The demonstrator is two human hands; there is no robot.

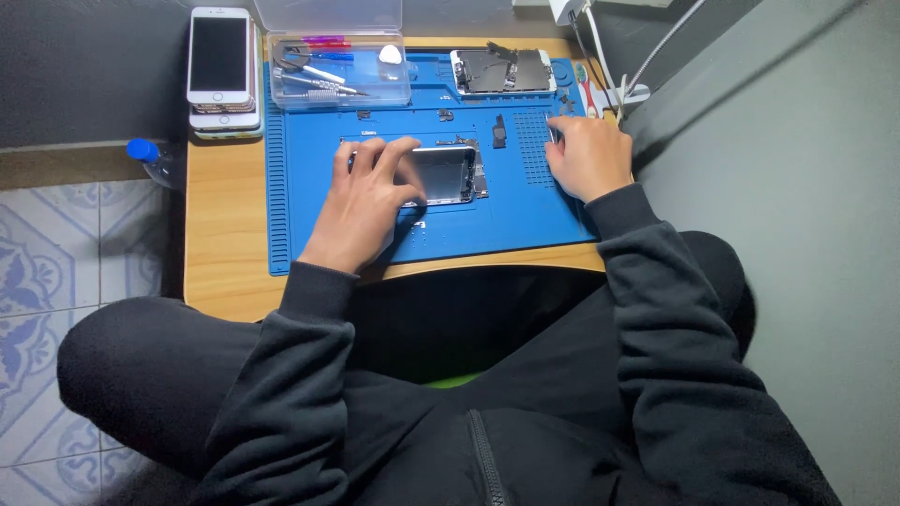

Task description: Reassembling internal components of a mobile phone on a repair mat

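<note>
Nearest the camera are the person's dark-clad lap and sleeves, leading up to 2 bare hands over a blue repair mat [309, 225] on a small wooden tabletop [220, 253]. The left hand [361, 201] lies spread across an opened phone body [448, 175] at the middle of the mat, fingers pressing its left edge and near side, a flat steadying hold rather than a closed grip. The right hand [586, 155] rests curled at the mat's right edge, beside a grid of small pockets [532, 136]; whether its grip pinches a tool or a small part cannot be told, since the fingertips are turned away.

The work looks to be at the disassembly stage, with the phone body pinned down. Any next move seems to call for a fine, steady touch on very small parts.

Farther back, a clear tool box [337, 70], a separated screen assembly [502, 70] and a stack of phones [222, 70] sit. A blue-capped bottle [155, 159] is partly cut off by the tabletop's edge.
</note>
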